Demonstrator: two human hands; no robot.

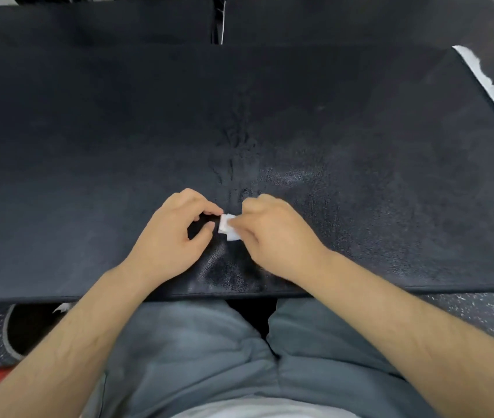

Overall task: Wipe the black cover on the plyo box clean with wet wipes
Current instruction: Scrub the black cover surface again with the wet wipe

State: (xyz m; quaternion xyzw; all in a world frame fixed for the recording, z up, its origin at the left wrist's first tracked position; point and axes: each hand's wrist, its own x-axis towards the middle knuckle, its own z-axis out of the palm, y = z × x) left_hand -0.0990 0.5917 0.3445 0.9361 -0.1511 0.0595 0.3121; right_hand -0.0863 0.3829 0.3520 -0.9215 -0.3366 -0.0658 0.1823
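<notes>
White against the dark leatherette, the folded wet wipe (pixel 228 227) sits between the two hands, low over the black cover (pixel 360 140) and close to its near edge. The right hand (pixel 273 233) pinches the wipe's right side, fingers curled, knuckles up, wrist angled in from the right. The left hand (pixel 173 233) mirrors it, fingers curled, with the index tip at the wipe's left edge and the thumb just below. Whether it truly pinches the wipe or only touches it, I cannot tell. Both forearms come in from below and converge on the wipe.

The step in hand looks like readying the wipe, by opening or refolding it, before a stroke. It is best spread into a flat pad wide enough to sit under several fingers, since a small wad cleans only a narrow track. Beyond the right hand the cover shows a sheen and paler streaks. Left of the left hand it looks matt, so that side probably needs passes next. Creases run away from the hands along the cover's middle. Pressing lightly there and wiping along them should keep the cover from bunching.
</notes>
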